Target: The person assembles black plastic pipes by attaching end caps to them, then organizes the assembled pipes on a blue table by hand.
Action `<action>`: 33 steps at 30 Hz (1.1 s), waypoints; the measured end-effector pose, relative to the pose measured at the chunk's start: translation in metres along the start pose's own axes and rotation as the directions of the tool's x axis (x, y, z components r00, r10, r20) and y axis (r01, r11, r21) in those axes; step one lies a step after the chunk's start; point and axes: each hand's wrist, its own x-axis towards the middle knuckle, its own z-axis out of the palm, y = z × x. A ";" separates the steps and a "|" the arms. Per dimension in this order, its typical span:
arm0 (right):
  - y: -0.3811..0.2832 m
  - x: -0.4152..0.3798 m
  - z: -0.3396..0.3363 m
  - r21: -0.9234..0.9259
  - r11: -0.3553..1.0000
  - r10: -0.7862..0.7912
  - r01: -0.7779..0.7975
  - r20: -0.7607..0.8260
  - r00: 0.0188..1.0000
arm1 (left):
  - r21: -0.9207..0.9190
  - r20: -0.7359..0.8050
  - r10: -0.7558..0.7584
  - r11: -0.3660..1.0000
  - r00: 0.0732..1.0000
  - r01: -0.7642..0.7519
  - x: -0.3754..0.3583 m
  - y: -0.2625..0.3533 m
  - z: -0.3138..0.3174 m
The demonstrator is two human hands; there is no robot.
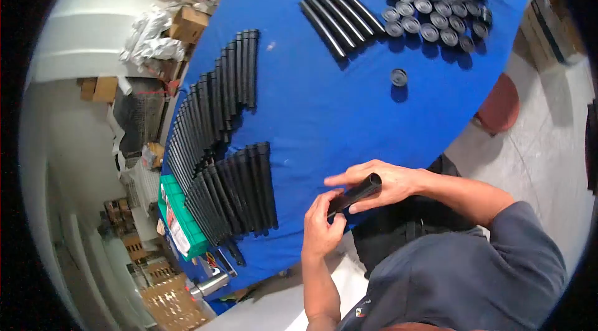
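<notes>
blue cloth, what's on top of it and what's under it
On the broad blue cloth lie long black tubes, a cluster of round grey caps and one separate cap. Whatever supports it is covered.

Tube point(356, 196) is black, tablecloth point(342, 113) blue, caps point(440, 21) seemingly grey.

A blue cloth covers the table point(324, 119), and along its left side lie an upper row of black tubes point(250, 69) and a lower row point(252, 188). Farther up, glossy tubes point(341, 16) lie beside a cluster of round dark pieces point(440, 21), one single piece point(398, 77) sitting apart, while a green bin point(198, 239) stands at the left edge
</notes>
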 end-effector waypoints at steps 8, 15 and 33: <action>0.001 -0.015 0.000 0.057 0.998 0.036 -0.029 -0.115 0.993 | 0.022 -0.039 -0.031 0.999 0.999 0.032 0.001 -0.003 0.018; 0.002 -0.018 -0.002 0.191 0.979 0.090 -0.070 -0.096 0.991 | 0.091 0.012 0.041 0.995 0.999 -0.042 0.004 -0.004 0.002; -0.003 -0.011 -0.001 -0.164 0.986 -0.016 -0.005 -0.129 0.991 | -0.787 -0.266 -0.154 0.604 0.952 -0.122 0.000 0.004 0.009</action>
